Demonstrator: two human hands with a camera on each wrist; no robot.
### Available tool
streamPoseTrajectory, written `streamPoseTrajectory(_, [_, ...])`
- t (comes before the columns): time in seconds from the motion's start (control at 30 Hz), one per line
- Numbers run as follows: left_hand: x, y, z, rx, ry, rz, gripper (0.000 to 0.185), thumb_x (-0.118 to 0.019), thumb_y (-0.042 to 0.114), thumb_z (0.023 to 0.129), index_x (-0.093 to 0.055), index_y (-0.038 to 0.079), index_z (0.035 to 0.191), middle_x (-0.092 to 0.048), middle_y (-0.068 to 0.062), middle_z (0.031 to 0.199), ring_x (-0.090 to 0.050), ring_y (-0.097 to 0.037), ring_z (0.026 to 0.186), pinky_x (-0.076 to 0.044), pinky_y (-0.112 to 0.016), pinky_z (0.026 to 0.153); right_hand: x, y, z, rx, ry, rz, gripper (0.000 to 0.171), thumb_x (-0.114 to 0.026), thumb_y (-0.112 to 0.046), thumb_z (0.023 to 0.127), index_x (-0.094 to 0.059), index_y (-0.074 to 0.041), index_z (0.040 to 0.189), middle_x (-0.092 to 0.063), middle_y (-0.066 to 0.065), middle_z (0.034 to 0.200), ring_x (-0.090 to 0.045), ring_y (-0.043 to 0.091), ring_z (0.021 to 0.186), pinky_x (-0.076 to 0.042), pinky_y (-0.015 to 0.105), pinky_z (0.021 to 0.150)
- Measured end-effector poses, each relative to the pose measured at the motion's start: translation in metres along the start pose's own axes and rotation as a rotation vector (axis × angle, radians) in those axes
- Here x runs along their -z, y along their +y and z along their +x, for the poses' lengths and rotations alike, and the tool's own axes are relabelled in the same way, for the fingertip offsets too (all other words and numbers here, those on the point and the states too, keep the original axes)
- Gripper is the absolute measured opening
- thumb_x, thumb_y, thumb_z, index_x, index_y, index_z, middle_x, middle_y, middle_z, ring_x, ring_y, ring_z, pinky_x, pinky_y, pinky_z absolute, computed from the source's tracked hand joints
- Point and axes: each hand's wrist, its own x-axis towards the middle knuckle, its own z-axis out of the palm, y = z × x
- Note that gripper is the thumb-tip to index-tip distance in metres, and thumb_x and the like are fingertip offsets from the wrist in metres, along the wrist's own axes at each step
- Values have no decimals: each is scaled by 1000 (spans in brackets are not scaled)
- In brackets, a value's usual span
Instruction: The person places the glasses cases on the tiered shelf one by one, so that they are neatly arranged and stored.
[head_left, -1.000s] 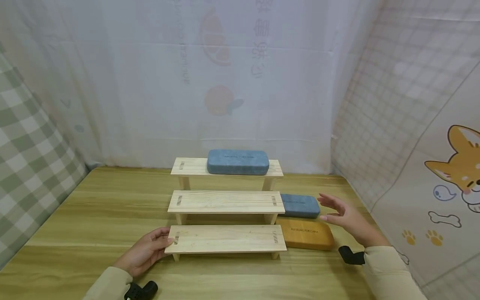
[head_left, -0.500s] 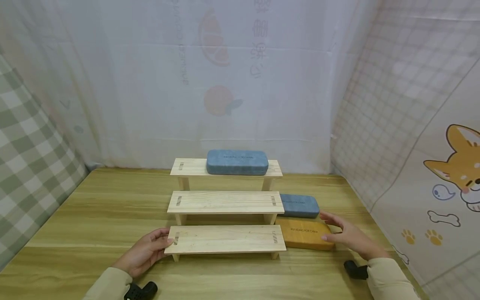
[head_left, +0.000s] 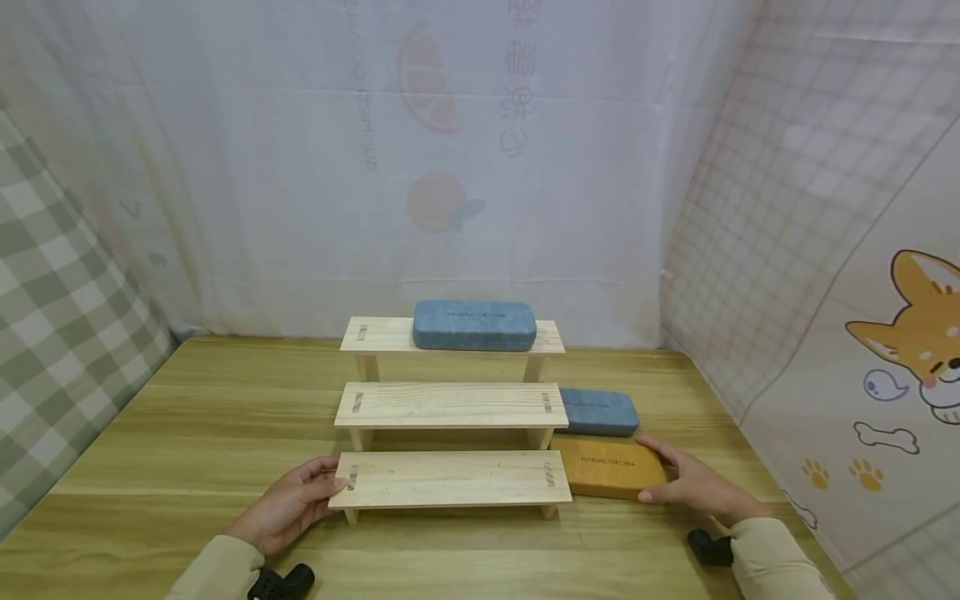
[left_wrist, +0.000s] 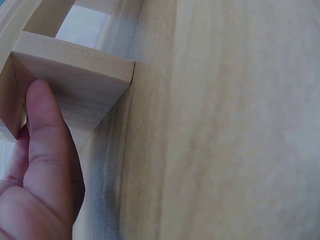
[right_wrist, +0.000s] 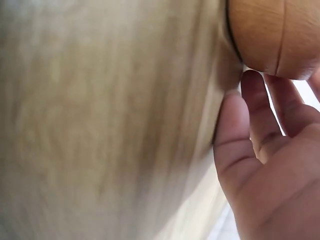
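Note:
A pale wooden three-step display stand stands on the table in the head view. My left hand touches the left end of its lowest step. In the left wrist view my thumb lies straight against the outer face of the step's leg. An orange glasses case lies to the right of the stand, partly behind the lowest step. My right hand is spread at its right end, thumb toward the front corner, fingers toward the back one. The right wrist view shows my fingertips close against the rounded case.
A blue glasses case sits on the top step. Another blue case lies on the table behind the orange one, partly covered by the middle step. White cloth hangs behind, with printed cloth on the right and green checks on the left.
My right hand has come down and toward me, from beside the blue case on the table to the right end of the orange case. My left hand stays on the lowest step.

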Motion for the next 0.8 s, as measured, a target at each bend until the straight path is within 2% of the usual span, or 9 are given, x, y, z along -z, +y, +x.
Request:
streamPoseTrajectory(0.13, [0, -1, 0, 3, 5, 1, 68, -53, 14, 100, -11, -17, 144, -52, -9, 121, -59, -10, 101, -51, -28, 88, -1, -1, 1, 9, -34, 48, 95, -78, -18, 78, -21, 7, 149, -35, 32, 143, -42, 28, 122, -39, 22, 92])
streamPoseTrajectory(0.2, [0, -1, 0, 5, 6, 1, 68, -52, 14, 100, -10, -17, 144, -52, -9, 121, -59, -10, 101, -51, -28, 88, -1, -2, 1, 12, -53, 84, 96, -78, -16, 77, -19, 8, 149, -36, 32, 141, -45, 22, 116, -40, 16, 86])
streamPoseTrajectory(0.33, [0, -1, 0, 5, 6, -2, 69, -53, 14, 100, -10, -18, 144, -52, -9, 121, -59, -10, 101, -51, -28, 88, -2, -3, 1, 26, -74, 123, 96, -78, -13, 77, -17, 10, 148, -40, 29, 137, -48, 16, 108, -42, 17, 83])
streamPoseTrajectory(0.53, [-1, 0, -1, 6, 17, -7, 71, -54, 14, 99, -10, -18, 144, -52, -11, 122, -59, -10, 102, -51, -28, 88, -3, -1, 3, 34, -59, 105, 91, -79, -11, 77, -23, 11, 145, -47, 23, 130, -50, 15, 103, -43, 19, 82])
streamPoseTrajectory(0.67, [-1, 1, 0, 9, 23, -4, 71, -55, 14, 99, -10, -17, 144, -52, -11, 123, -59, -11, 102, -51, -28, 89, -2, 0, 3, 21, -33, 66, 88, -80, -12, 75, -29, 9, 144, -49, 22, 127, -51, 18, 103, -44, 23, 81])
streamPoseTrajectory(0.8, [-1, 0, 0, 3, 16, -5, 70, -54, 14, 99, -10, -17, 144, -52, -10, 123, -59, -10, 102, -51, -28, 89, -1, -2, 0, -5, 11, 18, 85, -80, -14, 75, -34, 5, 143, -50, 22, 129, -50, 29, 110, -45, 36, 85])
